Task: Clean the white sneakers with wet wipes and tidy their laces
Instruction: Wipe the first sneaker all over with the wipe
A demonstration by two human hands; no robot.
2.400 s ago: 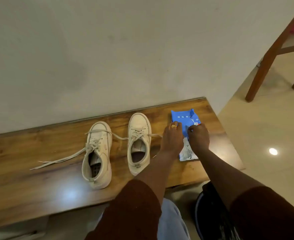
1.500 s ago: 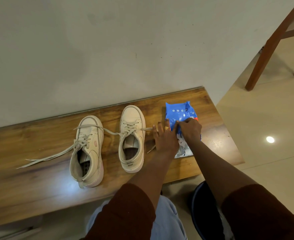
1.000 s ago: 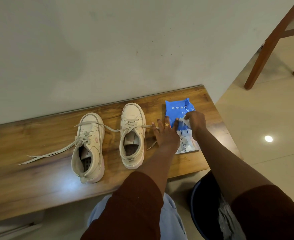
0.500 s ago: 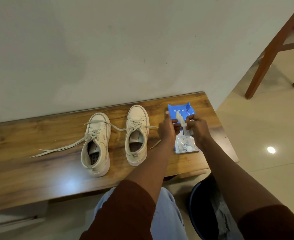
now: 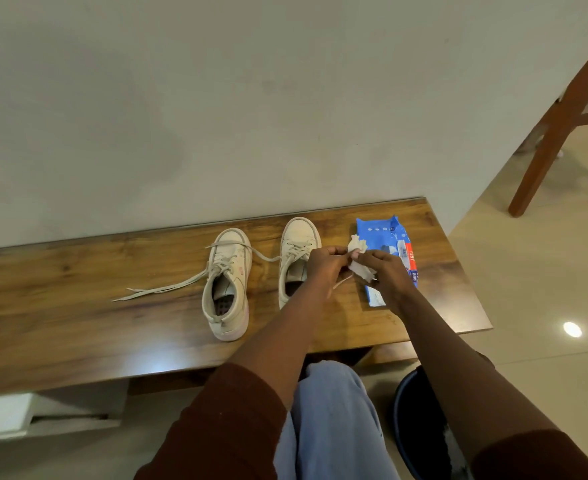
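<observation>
We are over the wooden bench (image 5: 77, 313), and both hands are on one wet wipe (image 5: 361, 268). The left hand (image 5: 323, 268) pinches its near edge with curled fingers. The right hand (image 5: 386, 271) grips the other side, and the wipe hangs crumpled between them above the bench. Just behind lies the blue wipe pack (image 5: 379, 233), flat near the bench's right end; we cannot tell what is left inside. The two white sneakers (image 5: 228, 282) stand side by side left of the hands, toes to the wall, with loose laces (image 5: 167, 289) trailing left. Down by the right knee sits a dark bucket (image 5: 420, 427) with something pale and crumpled in it.
</observation>
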